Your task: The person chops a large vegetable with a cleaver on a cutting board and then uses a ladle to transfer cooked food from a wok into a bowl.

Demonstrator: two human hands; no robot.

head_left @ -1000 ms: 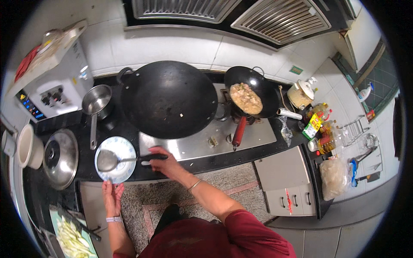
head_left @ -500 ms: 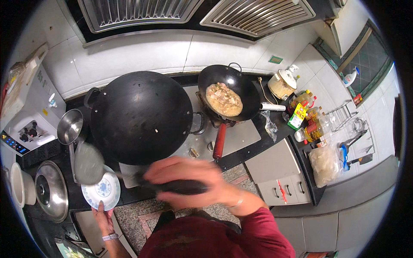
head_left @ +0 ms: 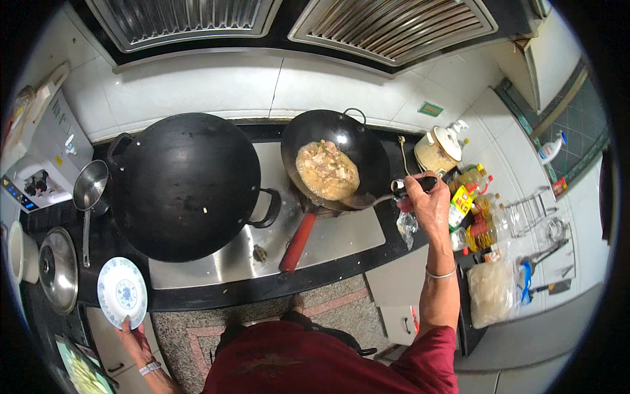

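Observation:
My right hand is wrapped round the black handle of a metal wok spatula, whose blade dips into the near right side of a black wok. Light-brown chopped food in cloudy liquid fills the bottom of that wok. A red handle sticks out from the wok toward me. At the left, my left hand grips the near rim of a white plate with a blue flower pattern. Nothing shows on the plate, which hangs over the counter's front edge.
A large upturned-looking black wok or lid covers the left burner. Left of it stand a steel saucepan, a steel lid and a water dispenser. Sauce and oil bottles, a white cooker and a plastic bag crowd the right.
My right hand has swung the spatula from above the plate at the left over to the right, and its blade is now in the wok. The plate has shifted slightly left.

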